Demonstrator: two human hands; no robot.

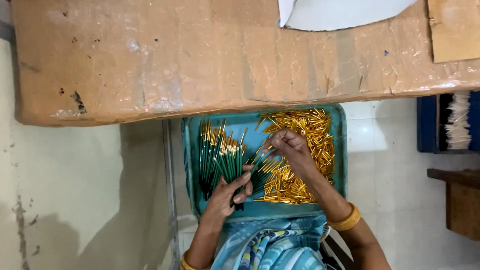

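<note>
A teal tray [189, 150] rests on my lap, half under a table edge. A row of green sticks with gold tips [212, 150] lies along its left side, and a heap of small gold tubes [305, 130] fills its right side. My left hand [231, 192] is closed around a fanned bunch of green sticks [235, 165] near the tray's front. My right hand [290, 150] pinches a gold tube at the tip of one stick in that bunch, over the gold heap. A gold bangle [346, 220] sits on my right wrist.
A table wrapped in brown cardboard and tape [200, 55] spans the top, with a white sheet [335, 12] at its far edge. At right are a blue crate of white sticks [450, 122] and a wooden stool [460, 200]. The floor has pale tiles.
</note>
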